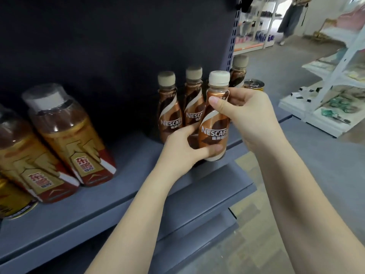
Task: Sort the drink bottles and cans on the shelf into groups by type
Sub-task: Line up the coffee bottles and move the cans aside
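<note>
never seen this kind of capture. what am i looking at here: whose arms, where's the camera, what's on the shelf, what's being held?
There is no robot. A person wears one wide-angle camera on the head, looking forward and down, so the two bare arms reaching in from the bottom are the wearer's own.

Both hands grip one Nescafe coffee bottle with a white cap: the left hand wraps its lower part, the right hand holds it near the neck.

On the grey shelf, three more Nescafe bottles stand behind the held one, and a gold can sits at the far right. To the left stand larger amber bottles with gold and red labels, and part of another can shows at the edge.

The sorting by type looks partly done.
</note>
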